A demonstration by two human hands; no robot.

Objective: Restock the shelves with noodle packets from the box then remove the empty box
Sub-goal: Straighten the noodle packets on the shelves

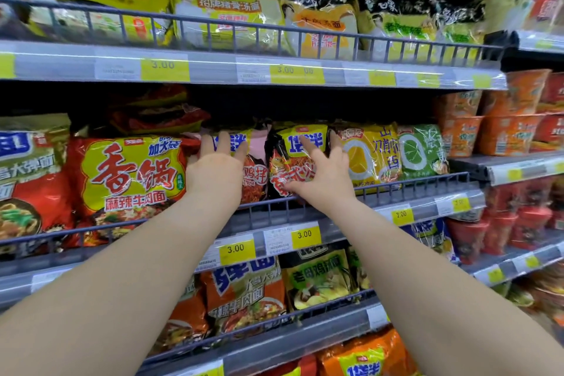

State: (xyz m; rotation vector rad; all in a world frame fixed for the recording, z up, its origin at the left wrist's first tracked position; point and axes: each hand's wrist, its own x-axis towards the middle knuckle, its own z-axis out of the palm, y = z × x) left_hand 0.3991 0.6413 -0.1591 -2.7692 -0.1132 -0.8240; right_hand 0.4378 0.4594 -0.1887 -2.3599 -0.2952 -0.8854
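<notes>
1. Supermarket shelves [213, 65] crowded with noodle packets fill the view, with yellow price tags [306, 235] along their edges.
2. Left hand [216, 168] lies flat, fingers straight, against a pink-and-red packet [255, 175] standing on the middle shelf [421, 203].
3. Right hand [323, 175], fingers spread apart, touches the black-and-red packet [288, 162] just right of it.

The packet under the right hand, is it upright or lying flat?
Upright: the packet stands behind the shelf rail, label facing out.
</notes>
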